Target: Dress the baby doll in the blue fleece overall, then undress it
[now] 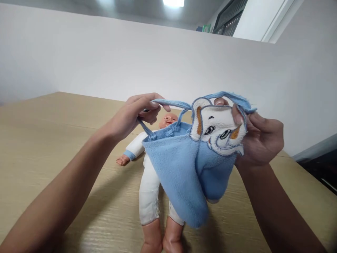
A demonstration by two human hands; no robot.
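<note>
Above the doll, the left hand curls round a strap (blue). The right hand pinches the elephant-faced overalls.

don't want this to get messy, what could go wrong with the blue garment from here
The left hand holds only a thin blue strap, which could slip and let that side sag.
The loose strap loop by the right hand might twist or tangle.
The blue garment hides part of the doll, so it may snag there unseen.
</note>
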